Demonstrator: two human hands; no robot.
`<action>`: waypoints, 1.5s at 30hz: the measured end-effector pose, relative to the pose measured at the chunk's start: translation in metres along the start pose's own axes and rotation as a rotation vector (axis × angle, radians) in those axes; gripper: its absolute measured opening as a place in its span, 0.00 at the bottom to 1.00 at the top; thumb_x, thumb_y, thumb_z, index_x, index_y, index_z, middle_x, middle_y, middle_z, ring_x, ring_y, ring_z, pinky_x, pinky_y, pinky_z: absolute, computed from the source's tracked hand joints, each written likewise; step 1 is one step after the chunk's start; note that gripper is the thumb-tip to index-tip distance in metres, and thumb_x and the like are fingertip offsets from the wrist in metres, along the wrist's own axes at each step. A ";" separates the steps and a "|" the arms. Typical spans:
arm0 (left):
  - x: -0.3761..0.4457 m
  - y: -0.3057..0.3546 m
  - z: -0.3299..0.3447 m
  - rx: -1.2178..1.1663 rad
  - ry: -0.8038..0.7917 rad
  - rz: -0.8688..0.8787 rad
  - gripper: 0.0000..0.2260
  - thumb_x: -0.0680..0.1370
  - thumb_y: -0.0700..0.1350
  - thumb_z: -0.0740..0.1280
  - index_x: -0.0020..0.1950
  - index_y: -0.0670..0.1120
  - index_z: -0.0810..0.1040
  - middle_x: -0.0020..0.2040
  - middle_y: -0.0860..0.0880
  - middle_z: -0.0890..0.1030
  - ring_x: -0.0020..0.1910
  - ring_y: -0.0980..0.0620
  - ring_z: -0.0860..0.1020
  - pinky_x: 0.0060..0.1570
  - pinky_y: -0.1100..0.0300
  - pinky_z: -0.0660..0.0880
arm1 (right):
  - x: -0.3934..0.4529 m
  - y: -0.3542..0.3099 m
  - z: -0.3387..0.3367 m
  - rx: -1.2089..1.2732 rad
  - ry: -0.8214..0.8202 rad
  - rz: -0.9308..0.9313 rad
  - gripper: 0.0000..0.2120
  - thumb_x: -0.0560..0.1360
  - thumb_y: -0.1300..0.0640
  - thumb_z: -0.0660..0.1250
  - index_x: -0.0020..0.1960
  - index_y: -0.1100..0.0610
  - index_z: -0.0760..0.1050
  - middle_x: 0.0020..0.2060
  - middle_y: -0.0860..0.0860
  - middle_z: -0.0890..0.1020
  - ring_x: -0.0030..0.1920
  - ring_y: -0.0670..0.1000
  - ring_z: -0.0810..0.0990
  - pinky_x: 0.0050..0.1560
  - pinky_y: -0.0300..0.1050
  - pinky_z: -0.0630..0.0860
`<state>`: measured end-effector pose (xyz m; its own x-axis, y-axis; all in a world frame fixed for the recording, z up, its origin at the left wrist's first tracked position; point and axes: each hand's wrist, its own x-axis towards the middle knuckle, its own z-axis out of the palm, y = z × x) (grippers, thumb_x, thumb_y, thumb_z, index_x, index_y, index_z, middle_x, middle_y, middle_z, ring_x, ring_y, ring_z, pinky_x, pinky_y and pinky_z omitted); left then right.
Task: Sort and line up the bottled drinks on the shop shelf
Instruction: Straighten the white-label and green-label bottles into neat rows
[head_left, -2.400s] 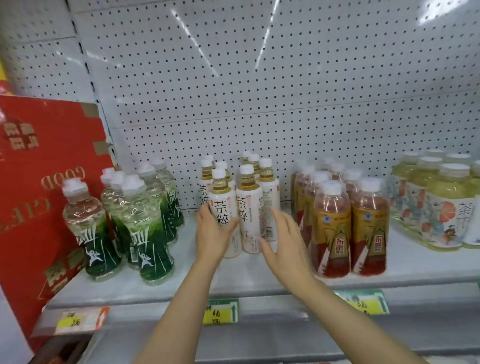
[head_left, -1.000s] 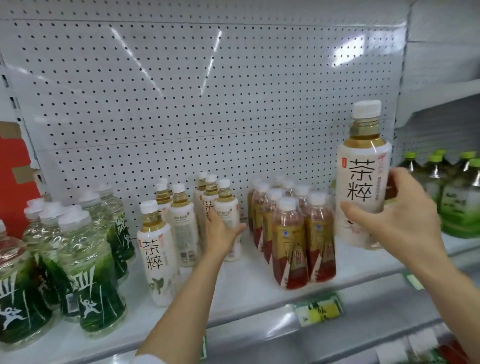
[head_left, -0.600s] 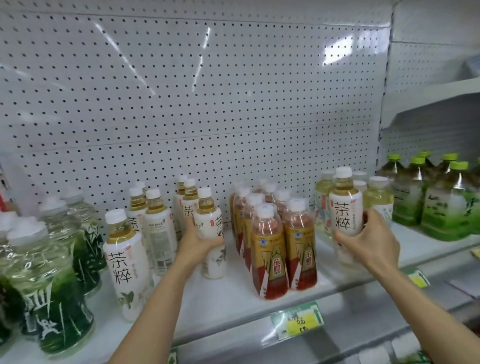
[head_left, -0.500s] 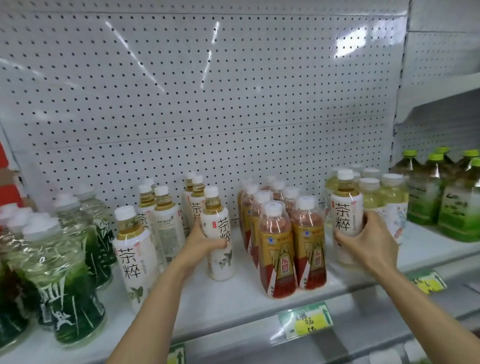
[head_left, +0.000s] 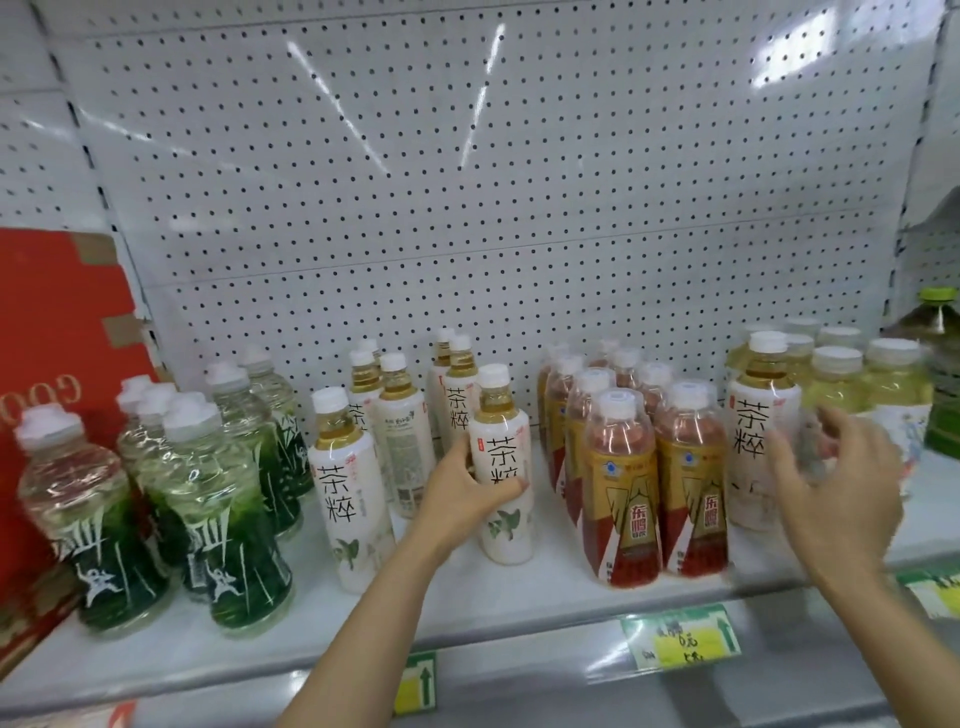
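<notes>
left hand (head_left: 462, 499) wraps a white-label tea bottle (head_left: 503, 467), thumb on the near side, fingers around the far side, grip clamped on its middle. that bottle stands upright on the shelf (head_left: 493, 597), out in front of the other white-label bottles. right hand (head_left: 836, 488) is motion-blurred, fingers spread apart, grip loose and holding nothing, just right of and partly over a second white-label tea bottle (head_left: 753, 441); cannot tell if the fingertips touch it. this second bottle stands upright at the right side of the red tea group, just left of the pale yellow bottles.

outward from the left hand: another white-label tea bottle (head_left: 350, 488) stands alone toward the shelf front, left of the held one. behind them a small cluster of same-brand bottles (head_left: 405, 415) sits near the pegboard back panel (head_left: 467, 208), some with labels turned away. right of the held bottle is a shrink-wrapped pack of red tea bottles (head_left: 639, 467) with gold labels, in two rows front to back. far right, pale yellow drink bottles (head_left: 857, 379) with white caps, then a large dark green bottle (head_left: 943, 384) at the frame edge. far left, green-label clear bottles (head_left: 208, 493) bunched in a loose group, one (head_left: 78, 519) set apart leftmost, beside a red carton (head_left: 47, 332). price tags (head_left: 680, 636) hang on the shelf front rail.
</notes>
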<state>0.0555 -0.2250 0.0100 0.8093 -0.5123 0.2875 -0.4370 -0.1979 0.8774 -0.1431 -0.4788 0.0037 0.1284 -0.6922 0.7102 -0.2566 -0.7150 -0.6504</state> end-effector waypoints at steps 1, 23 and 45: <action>-0.003 0.000 0.001 0.009 -0.011 0.007 0.28 0.70 0.46 0.78 0.68 0.53 0.73 0.58 0.56 0.82 0.53 0.62 0.80 0.47 0.66 0.78 | -0.007 -0.016 -0.006 0.102 0.089 -0.084 0.21 0.78 0.47 0.63 0.62 0.62 0.72 0.55 0.60 0.77 0.55 0.59 0.74 0.52 0.55 0.73; -0.038 0.023 -0.107 0.790 0.490 0.013 0.50 0.73 0.48 0.77 0.81 0.50 0.43 0.74 0.41 0.68 0.67 0.40 0.73 0.60 0.48 0.74 | -0.119 -0.140 0.092 0.356 -0.738 0.006 0.32 0.69 0.54 0.76 0.67 0.51 0.62 0.58 0.49 0.78 0.53 0.49 0.78 0.44 0.44 0.75; -0.037 0.041 -0.127 0.864 0.287 0.167 0.43 0.69 0.54 0.78 0.78 0.52 0.58 0.74 0.54 0.62 0.67 0.51 0.72 0.55 0.61 0.68 | -0.160 -0.204 0.134 0.757 -1.199 -0.113 0.36 0.68 0.39 0.71 0.72 0.42 0.62 0.66 0.40 0.74 0.65 0.42 0.74 0.65 0.41 0.73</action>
<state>0.0574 -0.1081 0.0846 0.7254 -0.3865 0.5695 -0.6042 -0.7539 0.2579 0.0167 -0.2358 -0.0133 0.9323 -0.0186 0.3612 0.3266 -0.3858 -0.8628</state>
